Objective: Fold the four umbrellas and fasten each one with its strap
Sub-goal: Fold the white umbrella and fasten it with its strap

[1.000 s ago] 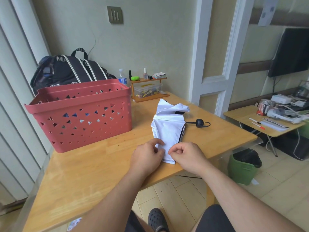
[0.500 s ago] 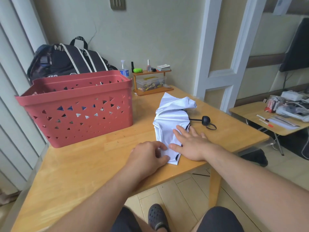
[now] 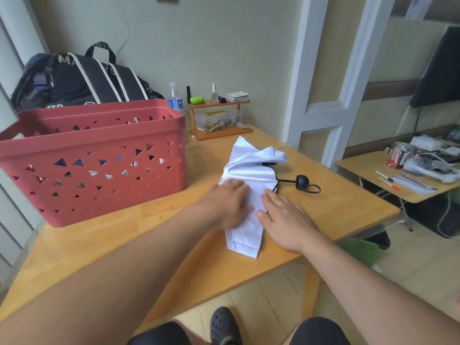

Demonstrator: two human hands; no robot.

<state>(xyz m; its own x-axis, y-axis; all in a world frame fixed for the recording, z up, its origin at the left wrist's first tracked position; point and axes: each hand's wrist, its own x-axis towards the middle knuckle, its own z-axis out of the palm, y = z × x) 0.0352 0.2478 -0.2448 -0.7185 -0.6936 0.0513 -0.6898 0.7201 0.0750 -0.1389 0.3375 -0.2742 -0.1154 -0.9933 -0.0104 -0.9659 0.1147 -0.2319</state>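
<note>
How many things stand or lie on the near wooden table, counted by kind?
White umbrella, lying flat under both hands: 1
Red basket: 1
Small wooden shelf: 1
Clear water bottle: 1
Black bag, behind the basket (its base is hidden): 1
Total: 5
What is inside the basket cannot be counted from here.

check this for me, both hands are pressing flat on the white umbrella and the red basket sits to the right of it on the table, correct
Not quite. The head view shows the red basket to the left of the white umbrella, not the right. The rest holds: the left hand and right hand both press flat on the umbrella, and basket and umbrella sit on the table.
</note>
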